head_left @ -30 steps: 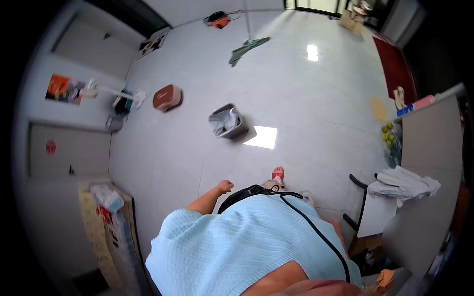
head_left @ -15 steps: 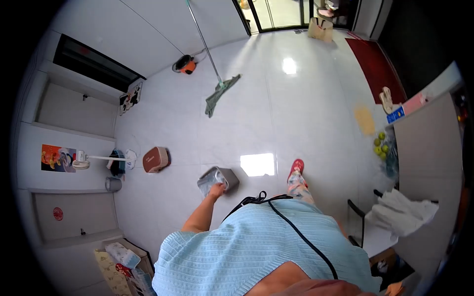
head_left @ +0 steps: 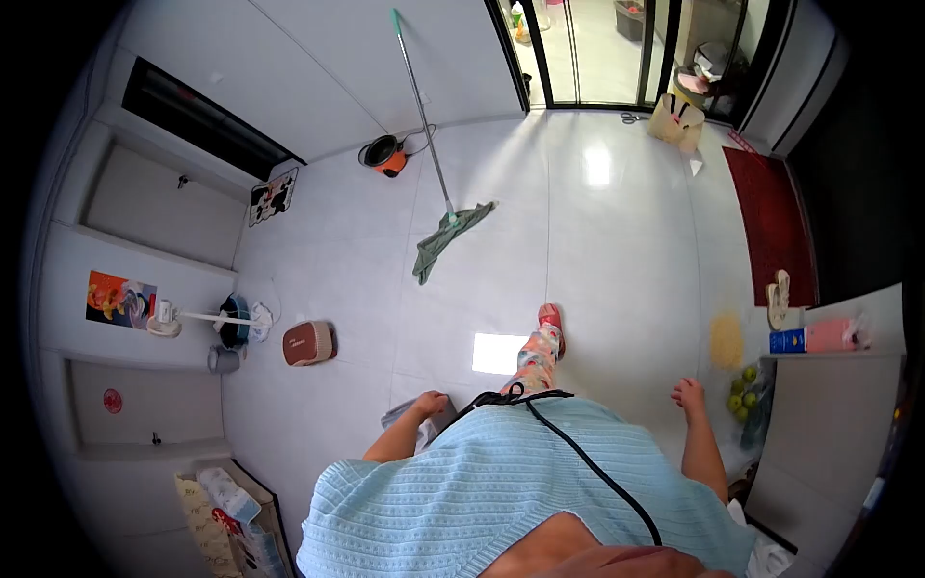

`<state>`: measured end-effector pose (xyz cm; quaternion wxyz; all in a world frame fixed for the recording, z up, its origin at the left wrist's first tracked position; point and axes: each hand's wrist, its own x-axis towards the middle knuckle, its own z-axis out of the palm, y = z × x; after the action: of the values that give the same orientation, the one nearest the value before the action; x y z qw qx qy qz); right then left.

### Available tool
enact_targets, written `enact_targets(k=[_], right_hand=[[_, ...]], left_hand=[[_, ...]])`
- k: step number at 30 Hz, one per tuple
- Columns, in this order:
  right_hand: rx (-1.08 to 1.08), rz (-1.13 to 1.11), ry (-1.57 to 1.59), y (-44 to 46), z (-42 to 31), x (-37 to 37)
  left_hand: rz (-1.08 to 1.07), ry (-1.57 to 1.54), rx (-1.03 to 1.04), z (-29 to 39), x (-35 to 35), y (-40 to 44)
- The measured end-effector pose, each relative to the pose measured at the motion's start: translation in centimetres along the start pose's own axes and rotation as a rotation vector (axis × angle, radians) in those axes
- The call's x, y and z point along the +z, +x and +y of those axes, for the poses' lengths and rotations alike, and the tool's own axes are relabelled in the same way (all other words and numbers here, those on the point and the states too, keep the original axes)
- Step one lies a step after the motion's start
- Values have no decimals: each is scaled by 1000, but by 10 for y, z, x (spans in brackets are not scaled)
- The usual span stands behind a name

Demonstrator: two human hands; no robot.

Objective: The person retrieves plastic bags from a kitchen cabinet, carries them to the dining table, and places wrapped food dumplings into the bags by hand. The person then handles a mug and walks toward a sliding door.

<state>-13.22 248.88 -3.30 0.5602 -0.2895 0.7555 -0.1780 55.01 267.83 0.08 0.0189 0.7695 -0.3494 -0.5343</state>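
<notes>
My left hand [head_left: 432, 403] has its fingers curled closed, with nothing visible in them. It overlaps the grey lined bin [head_left: 393, 417], which is partly hidden behind my arm and body; I cannot tell whether they touch. Out to the right, my right hand [head_left: 689, 397] is raised over the floor, its fingers a little apart and holding nothing. Farther forward, a mop with a green cloth head [head_left: 451, 236] lies on the floor, its long handle leaning on the wall. One red shoe [head_left: 551, 318] shows ahead of my body.
A brown-lidded basket [head_left: 308, 344] and an orange-black appliance [head_left: 387, 157] are on the floor. Along the right are a red mat [head_left: 768, 222], pale shoes [head_left: 779, 299], green fruit [head_left: 742, 393] and a cabinet [head_left: 819, 424]. A paper bag [head_left: 674, 120] stands by the glass door.
The view has moved forward, so the mop and bin sit lower in it. My left hand passed over the bin and is now near its edge. My right hand has come into clear view.
</notes>
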Motion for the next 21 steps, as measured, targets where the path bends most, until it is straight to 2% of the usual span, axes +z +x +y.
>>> enact_targets(k=[1,2,3,5,6,8,11,14,15,17,19,21], right_hand=[[-9,-8,14,15,-18,6],[-1,-77,11,31,-28,13],[-5,-141,19,45,-40,19],[151,-5,8,45,-72,47],[155,2,8,41,-92,57],[146,-133,-214,43,-145,74],[152,-241,-323,44,-219,88],[66,-201,-281,86,-268,100],[97,-168,-261,103,-280,102],[124,-134,-235,140,-304,104],[180,-160,-265,182,-331,104],[186,-153,-257,213,-378,102]], left_hand=[[-31,164,143,2,-12,26],[-15,-242,-237,33,-28,41],[-16,-242,-219,63,-50,51],[72,-343,-326,106,-98,82],[71,-415,-342,119,-120,112],[126,-429,-233,168,-170,159],[216,-356,-11,247,-237,229],[289,-298,247,374,-298,283],[302,-274,319,409,-315,311],[255,-70,405,482,-352,366],[251,-205,487,569,-374,393],[298,-189,550,641,-392,423]])
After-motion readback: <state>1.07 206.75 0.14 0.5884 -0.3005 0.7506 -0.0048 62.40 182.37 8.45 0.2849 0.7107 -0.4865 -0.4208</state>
